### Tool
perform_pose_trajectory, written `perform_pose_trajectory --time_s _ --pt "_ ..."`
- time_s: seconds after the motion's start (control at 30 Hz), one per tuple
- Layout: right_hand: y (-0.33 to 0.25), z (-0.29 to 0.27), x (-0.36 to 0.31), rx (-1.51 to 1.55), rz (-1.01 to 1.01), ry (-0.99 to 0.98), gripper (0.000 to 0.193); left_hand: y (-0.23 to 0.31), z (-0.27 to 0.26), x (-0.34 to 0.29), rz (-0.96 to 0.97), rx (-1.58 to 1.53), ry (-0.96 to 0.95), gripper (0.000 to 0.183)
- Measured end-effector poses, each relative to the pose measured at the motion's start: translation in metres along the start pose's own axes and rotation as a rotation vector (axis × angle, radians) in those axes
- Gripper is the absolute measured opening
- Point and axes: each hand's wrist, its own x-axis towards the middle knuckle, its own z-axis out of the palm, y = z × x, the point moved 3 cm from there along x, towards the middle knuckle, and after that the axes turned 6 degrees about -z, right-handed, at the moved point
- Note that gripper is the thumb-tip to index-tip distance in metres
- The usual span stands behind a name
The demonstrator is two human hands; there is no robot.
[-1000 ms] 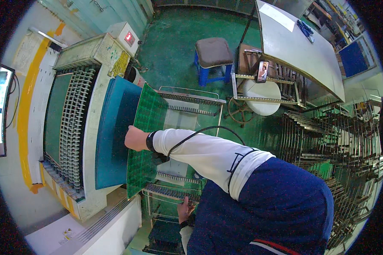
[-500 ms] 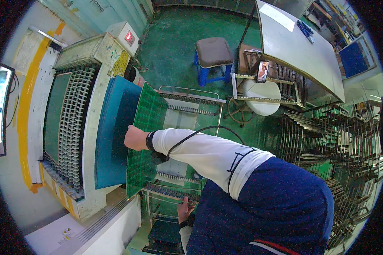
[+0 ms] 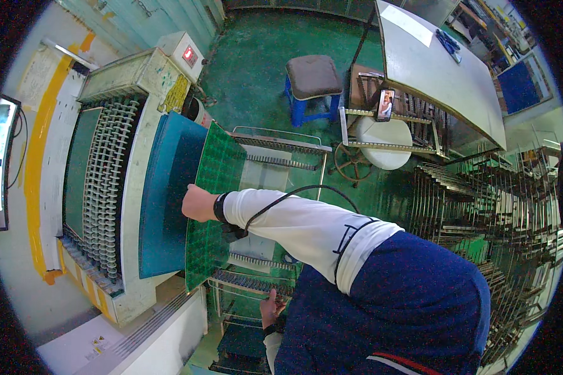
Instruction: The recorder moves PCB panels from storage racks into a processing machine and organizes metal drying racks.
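Barely anything is shifting since a second ago: board (image 3: 211, 206) staying tilted on edge beside the conveyor (image 3: 103, 187).
I'm gripping the board's left edge with my right hand (image 3: 197, 204), fingers clenched on it, while my left hand (image 3: 270, 307) is resting below on the rack (image 3: 250, 281), grip unclear. I judge I'm mid-transfer; next calls for lowering it flat without scraping.

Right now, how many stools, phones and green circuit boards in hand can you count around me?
Stools: 2, a blue-legged square stool with brown cushion and a round white stool
Phones: 1, a slim upright phone
Boards: 1, a large green circuit board in the grip of the right hand
Total: 4
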Motion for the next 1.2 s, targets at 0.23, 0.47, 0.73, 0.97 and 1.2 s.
perform_pose_trajectory --time_s 0.23,0.47,0.73,0.97,1.2 --pt "-0.002 -0.003 0.0 0.001 -0.017 0.012 0.005 -0.007 0.0 0.009 0.147 -0.134 -0.076 0.041" --pt "-0.01 -0.01 0.007 0.012 -0.031 0.008 0.006 -0.033 0.003 0.049 0.153 -0.364 -0.188 0.039" --pt "-0.003 -0.003 0.001 -0.032 -0.014 0.006 0.008 -0.007 0.001 0.005 0.098 -0.121 -0.037 0.039" --pt "-0.007 -0.003 0.003 -0.021 -0.051 -0.073 0.007 -0.027 0.0 0.028 0.108 -0.169 -0.113 0.041" --pt "0.002 0.002 -0.002 0.001 -0.08 0.1 0.007 -0.025 0.008 0.024 0.125 -0.391 -0.063 0.05"
